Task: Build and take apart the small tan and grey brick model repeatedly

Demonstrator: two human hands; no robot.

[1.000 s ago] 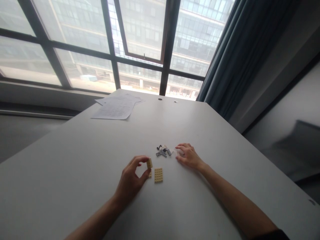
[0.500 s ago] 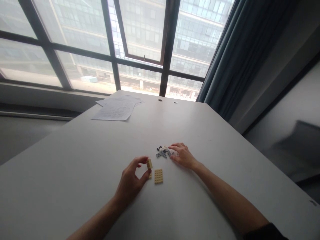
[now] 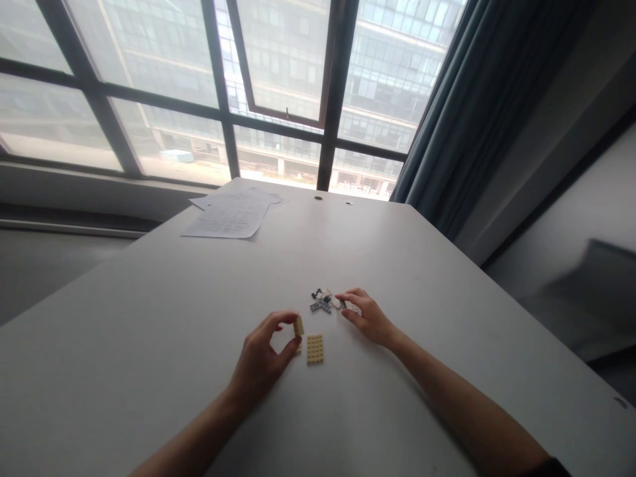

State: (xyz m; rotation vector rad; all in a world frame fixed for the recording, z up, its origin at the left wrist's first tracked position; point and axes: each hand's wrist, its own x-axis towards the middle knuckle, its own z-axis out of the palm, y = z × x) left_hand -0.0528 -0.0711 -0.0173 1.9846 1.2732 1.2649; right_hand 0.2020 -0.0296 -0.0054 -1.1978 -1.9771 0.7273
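My left hand grips a tan toy brick between thumb and fingertips, tilted up just above the table. Part of another tan piece shows beneath the thumb, mostly hidden. Right of it, a flat tan studded plate lies on the table. Beyond, my right hand is at the right side of a small pile of grey, white and black bricks. Its thumb and index finger are pinched on a small grey brick, whose shape is partly covered. A few white pieces sit under that hand.
The white table stretches away to a large window. Printed paper sheets lie at its far left. A dark curtain hangs on the right, and a blurred grey chair stands beyond the table's right edge.
My right hand has closed its thumb and index finger on a grey brick and drawn it slightly right, away from the pile. The left hand stays nearly still with its tan brick.
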